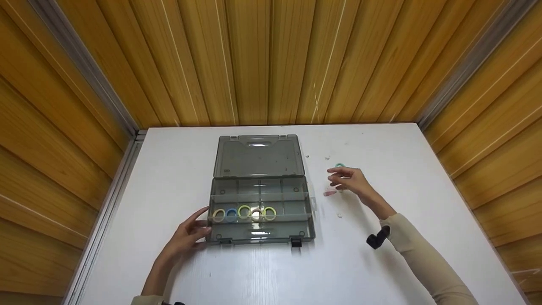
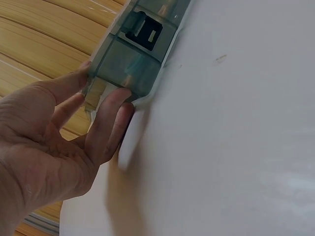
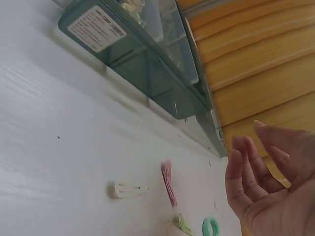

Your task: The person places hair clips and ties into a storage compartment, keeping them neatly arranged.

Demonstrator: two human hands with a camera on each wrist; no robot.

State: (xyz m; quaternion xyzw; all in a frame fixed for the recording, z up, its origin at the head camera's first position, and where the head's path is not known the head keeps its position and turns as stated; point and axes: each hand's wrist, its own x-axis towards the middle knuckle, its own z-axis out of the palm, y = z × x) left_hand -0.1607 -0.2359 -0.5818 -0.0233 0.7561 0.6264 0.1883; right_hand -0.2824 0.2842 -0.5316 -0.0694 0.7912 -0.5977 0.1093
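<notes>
A smoky grey compartment box (image 1: 260, 228) lies on the table with its lid (image 1: 258, 156) folded back. Several coloured rings (image 1: 244, 211), beige, blue and yellow, stand in a row in its middle section. My left hand (image 1: 186, 233) holds the box's near left corner, its fingers spread about the edge (image 2: 98, 142). To the right of the box, my right hand (image 1: 347, 180) hovers above the table, thumb apart from the loosely bent fingers (image 3: 246, 177). Near it lie a teal ring (image 3: 210, 227), a pink band (image 3: 169, 183), a yellow-green band (image 3: 184, 225) and a white band (image 3: 130, 189).
The white table (image 1: 178, 169) is backed by yellow wood-look panels (image 1: 254, 63), which also rise at both sides. A dark latch (image 1: 296, 242) juts from the box's front edge. Tiny white bits (image 1: 327, 158) lie beyond the right hand. A paper label (image 3: 97, 28) covers part of the box's right wall.
</notes>
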